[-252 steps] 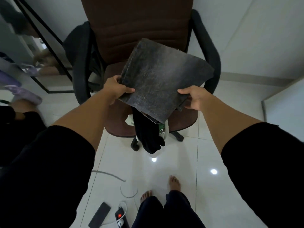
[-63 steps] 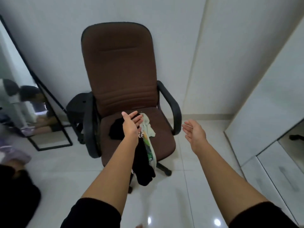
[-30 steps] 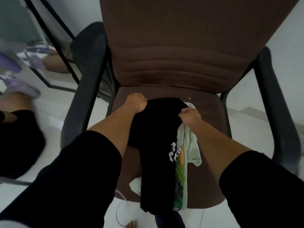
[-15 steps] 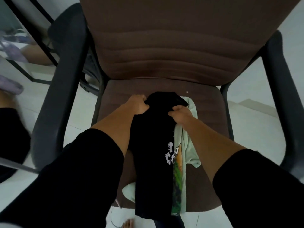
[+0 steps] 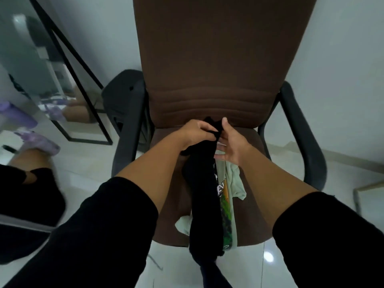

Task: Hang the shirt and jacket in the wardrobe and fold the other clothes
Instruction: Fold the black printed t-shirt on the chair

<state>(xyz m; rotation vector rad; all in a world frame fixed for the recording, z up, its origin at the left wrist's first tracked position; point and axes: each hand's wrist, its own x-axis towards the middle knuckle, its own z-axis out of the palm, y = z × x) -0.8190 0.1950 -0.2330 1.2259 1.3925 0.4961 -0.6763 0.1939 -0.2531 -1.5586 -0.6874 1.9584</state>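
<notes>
Your left hand [image 5: 197, 132] and right hand [image 5: 230, 142] pinch the black garment [image 5: 204, 196]'s top; below your grip, a pale green printed T-shirt [image 5: 232, 181] lies on the brown office chair [image 5: 218, 80].

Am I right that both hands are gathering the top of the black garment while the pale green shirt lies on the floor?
Not quite: the pale green shirt lies on the brown chair seat, beside the black garment, as the head view shows. Both hands, left and right, hold its top.

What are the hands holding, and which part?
Both hands, left and right, hold the black garment by its bunched top end, above the chair seat.
</notes>
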